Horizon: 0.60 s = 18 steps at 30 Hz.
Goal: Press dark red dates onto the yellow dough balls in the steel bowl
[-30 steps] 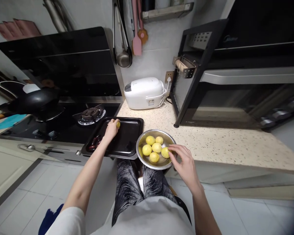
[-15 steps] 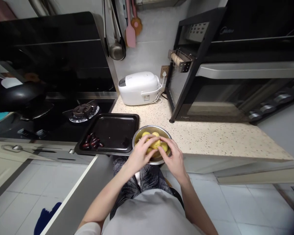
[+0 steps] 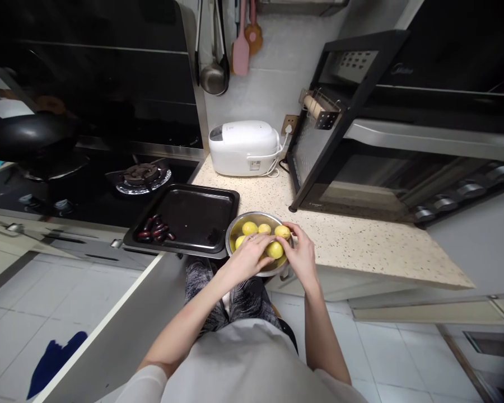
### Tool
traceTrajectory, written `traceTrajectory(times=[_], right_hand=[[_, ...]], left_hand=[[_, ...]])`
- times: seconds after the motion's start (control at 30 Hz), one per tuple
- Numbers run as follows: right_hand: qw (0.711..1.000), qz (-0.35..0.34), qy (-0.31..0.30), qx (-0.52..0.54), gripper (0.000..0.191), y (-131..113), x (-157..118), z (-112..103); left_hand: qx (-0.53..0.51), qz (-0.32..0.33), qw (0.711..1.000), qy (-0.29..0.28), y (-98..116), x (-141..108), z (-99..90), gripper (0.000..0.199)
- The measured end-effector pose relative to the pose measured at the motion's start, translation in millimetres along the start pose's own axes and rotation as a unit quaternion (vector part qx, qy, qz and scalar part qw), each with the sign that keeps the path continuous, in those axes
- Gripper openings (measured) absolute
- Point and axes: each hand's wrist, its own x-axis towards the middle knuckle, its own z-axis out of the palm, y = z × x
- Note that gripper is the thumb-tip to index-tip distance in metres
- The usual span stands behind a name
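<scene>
A round metal bowl (image 3: 234,228) at the counter's front edge holds several yellow lemons (image 3: 250,228). My right hand (image 3: 300,254) is at the bowl's right side, with thumb and fingers closed round one lemon (image 3: 282,232). My left hand (image 3: 248,257) reaches over the front of the bowl, fingers stretched out across the fruit. Its fingertips lie close to another lemon (image 3: 275,250); whether they touch it I cannot tell. Part of the bowl's contents is hidden beneath the left hand.
Left of the bowl lies a black baking tray (image 3: 193,215) with several dark red oval fruits (image 3: 154,229). A white appliance (image 3: 246,148) stands behind, an oven (image 3: 361,173) to the right, a gas burner (image 3: 140,174) to the left. An open drawer (image 3: 121,322) juts out at lower left.
My hands have moved apart: the right now holds a lemon by the bowl's right rim, while the left lies flatter over the fruit. The camera view has shifted slightly.
</scene>
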Motion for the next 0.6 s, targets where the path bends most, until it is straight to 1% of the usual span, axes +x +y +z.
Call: traceTrajectory(times=[0.1, 0.2, 0.4, 0.5, 0.6], right_hand=[[0.999, -0.012, -0.028, -0.018, 0.03, 4.0, 2.1, -0.8], [0.998, -0.017, -0.05, -0.026, 0.029, 4.4, 2.3, -2.4], [0.998, -0.023, -0.057, 0.0, 0.02, 4.6, 4.5, -2.2], [0.997, -0.035, -0.068, 0.001, 0.016, 3.5, 4.1, -2.7], [0.995, -0.047, -0.081, -0.017, 0.015, 1.7, 1.1, -3.1]], left_hand=[[0.014, 0.0, 0.999, -0.031, -3.5, 3.6, 0.0, 0.054], [0.016, -0.002, 0.999, -0.045, -4.7, 2.4, -0.2, 0.053], [0.039, 0.035, 0.997, -0.059, -1.9, -1.4, -5.3, 0.043], [0.054, 0.031, 0.996, -0.061, 0.5, -3.2, -8.7, 0.033], [0.043, 0.029, 0.997, -0.058, 3.2, -6.0, -11.8, 0.025]])
